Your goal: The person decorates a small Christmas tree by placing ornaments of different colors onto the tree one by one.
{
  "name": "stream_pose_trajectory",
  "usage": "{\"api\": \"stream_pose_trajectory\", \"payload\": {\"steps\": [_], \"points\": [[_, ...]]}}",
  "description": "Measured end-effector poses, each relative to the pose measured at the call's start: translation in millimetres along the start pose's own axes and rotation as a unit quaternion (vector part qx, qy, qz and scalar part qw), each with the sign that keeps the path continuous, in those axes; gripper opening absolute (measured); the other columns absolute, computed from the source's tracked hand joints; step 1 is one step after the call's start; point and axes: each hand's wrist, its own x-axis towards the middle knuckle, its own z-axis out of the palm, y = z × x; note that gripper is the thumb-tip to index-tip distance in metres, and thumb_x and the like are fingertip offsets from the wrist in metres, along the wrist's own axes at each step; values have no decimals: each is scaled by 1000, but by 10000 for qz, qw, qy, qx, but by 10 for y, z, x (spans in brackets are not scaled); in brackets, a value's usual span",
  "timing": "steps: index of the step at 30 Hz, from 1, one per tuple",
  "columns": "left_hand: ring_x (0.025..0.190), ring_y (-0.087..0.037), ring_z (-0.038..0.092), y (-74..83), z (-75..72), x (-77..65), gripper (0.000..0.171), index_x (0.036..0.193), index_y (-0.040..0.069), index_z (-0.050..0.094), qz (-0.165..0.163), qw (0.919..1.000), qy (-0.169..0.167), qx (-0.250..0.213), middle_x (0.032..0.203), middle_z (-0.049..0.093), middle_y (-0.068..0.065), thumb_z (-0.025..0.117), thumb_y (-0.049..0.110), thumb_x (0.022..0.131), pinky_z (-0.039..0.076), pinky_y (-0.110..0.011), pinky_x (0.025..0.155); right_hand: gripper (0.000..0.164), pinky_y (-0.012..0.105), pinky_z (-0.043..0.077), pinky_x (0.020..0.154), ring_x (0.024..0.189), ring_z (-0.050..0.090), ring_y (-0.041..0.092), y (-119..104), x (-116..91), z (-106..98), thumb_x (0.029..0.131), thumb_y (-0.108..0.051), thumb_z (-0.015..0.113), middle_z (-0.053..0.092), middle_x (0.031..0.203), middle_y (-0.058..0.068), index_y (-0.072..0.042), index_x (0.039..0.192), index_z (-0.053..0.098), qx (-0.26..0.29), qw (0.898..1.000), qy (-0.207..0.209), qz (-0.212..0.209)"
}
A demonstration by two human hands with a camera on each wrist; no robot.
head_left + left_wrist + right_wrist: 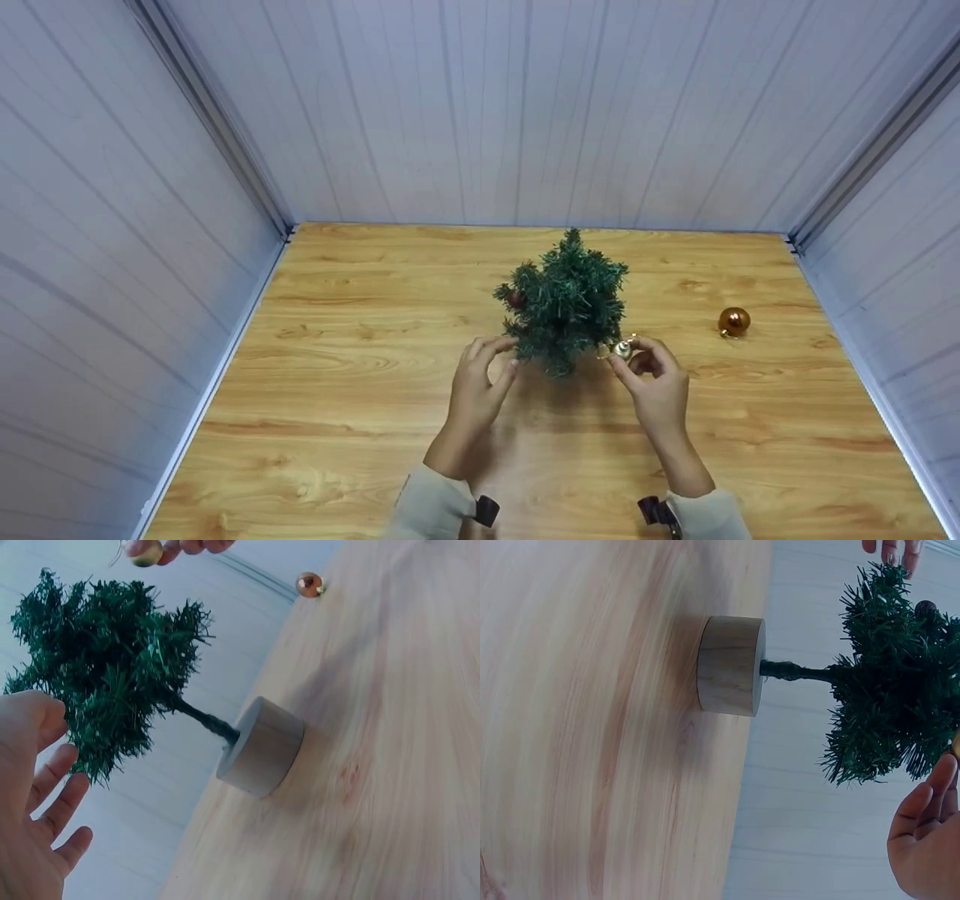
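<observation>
A small green artificial Christmas tree stands on a round wooden base. The person's right hand pinches a gold Christmas ball with a thin gold loop, beside the tree's lower right branches. On the opposite side, the left hand has its fingertips at the lower left branches; whether they touch the needles is hard to tell. Its fingers look loosely bent and hold nothing in the left wrist view. A dark red ball hangs among the left branches, partly covered by needles.
To the right of the tree, a copper-coloured ball lies on the wood-grain table. Pale panelled walls enclose the table at the back and both sides.
</observation>
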Motion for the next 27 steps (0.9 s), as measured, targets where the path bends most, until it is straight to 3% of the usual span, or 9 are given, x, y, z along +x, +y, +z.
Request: {"api": "stream_pose_trajectory", "payload": {"steps": [6, 13, 18, 27], "points": [[105, -14, 61, 109, 51, 21, 21, 114, 16, 70, 174, 9997, 94, -120, 111, 67, 3, 67, 16, 94, 50, -37, 91, 23, 18, 48, 64, 63, 55, 7, -14, -3, 26, 78, 7, 77, 62, 80, 10, 10, 99, 66, -21, 10000, -49, -60], [96, -11, 60, 194, 142, 55, 13, 105, 17, 73, 658, 9973, 303, -76, 101, 70, 6, 68, 19, 93, 49, -30, 86, 23, 19, 46, 63, 64, 54, 8, -49, -22, 52, 79, 5, 77, 61, 80, 8, 8, 100, 67, -72, 9999, -92, 70], [93, -10, 58, 271, 197, 85, 13, 104, 19, 73, 900, 9953, 364, -35, 99, 69, 9, 70, 18, 91, 46, -34, 87, 24, 19, 48, 66, 66, 54, 8, -79, -29, 78, 79, 6, 76, 62, 82, 10, 9, 101, 67, 69, 9998, -177, 25], [93, -11, 57, 412, 295, 135, 17, 105, 20, 72, 1058, 9940, 238, 138, 97, 71, 9, 72, 28, 90, 43, -38, 93, 24, 24, 50, 66, 66, 55, 8, -122, -50, 137, 78, 8, 77, 63, 82, 7, 9, 100, 68, 14, 9997, -201, -162]]}}
